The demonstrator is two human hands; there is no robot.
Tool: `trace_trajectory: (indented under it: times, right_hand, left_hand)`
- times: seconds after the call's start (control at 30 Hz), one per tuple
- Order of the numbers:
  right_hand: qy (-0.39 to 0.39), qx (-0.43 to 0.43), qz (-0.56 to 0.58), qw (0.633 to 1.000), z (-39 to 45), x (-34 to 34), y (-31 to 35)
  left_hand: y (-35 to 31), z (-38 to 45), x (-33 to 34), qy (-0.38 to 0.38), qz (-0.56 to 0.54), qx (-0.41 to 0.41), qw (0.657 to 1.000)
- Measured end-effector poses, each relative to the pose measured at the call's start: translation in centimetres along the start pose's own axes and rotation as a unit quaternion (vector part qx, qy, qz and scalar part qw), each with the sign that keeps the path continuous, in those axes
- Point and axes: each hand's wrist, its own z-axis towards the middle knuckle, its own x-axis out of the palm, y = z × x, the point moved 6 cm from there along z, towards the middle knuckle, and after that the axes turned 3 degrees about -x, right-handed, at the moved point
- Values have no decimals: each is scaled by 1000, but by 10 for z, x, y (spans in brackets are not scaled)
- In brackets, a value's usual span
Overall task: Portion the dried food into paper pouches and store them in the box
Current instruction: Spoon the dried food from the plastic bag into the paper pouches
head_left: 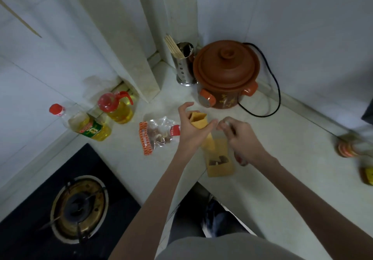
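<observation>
My left hand (190, 127) grips an upright yellow-brown paper pouch (198, 120) with its mouth open at the top. Just right of it my right hand (240, 136) pinches something small and pale between thumb and fingers; I cannot tell what it is. A second paper pouch (219, 164) with a clear window showing dark dried pieces lies flat on the counter below both hands. The plastic bag of dried food (157, 134), with an orange printed strip, lies to the left of my left hand. No box is in view.
A brown clay cooker (226, 74) with a black cord stands behind the hands, a steel chopstick holder (184, 66) beside it. Two oil bottles (119, 106) (84, 124) stand at the left. A gas burner (77, 207) is at the lower left. Blurred jars (349, 146) sit at the right edge.
</observation>
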Motion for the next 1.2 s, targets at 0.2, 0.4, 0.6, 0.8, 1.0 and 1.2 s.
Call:
trace_trajectory:
  times: [0.2, 0.4, 0.6, 0.8, 1.0, 1.2]
  right_hand:
    - [64, 55, -10, 996, -10, 15, -13]
    - [30, 142, -10, 989, -7, -5, -41]
    - [-64, 212, 120, 968, -13, -26, -62]
    - [-33, 218, 236, 946, -26, -37, -66]
    - [96, 222, 298, 923, -34, -30, -77]
    - [186, 234, 340, 892, -48, -20, -88]
  left_hand:
    - [4, 3, 32, 56, 18, -60, 996]
    - [-2, 2, 36, 113, -1, -87, 990]
    - [8, -2, 32, 127, -29, -82, 988]
    - [28, -1, 41, 171, -47, -110, 978]
    - [19, -15, 78, 277, -129, -184, 934]
    - [11, -22, 114, 314, -156, -221, 910]
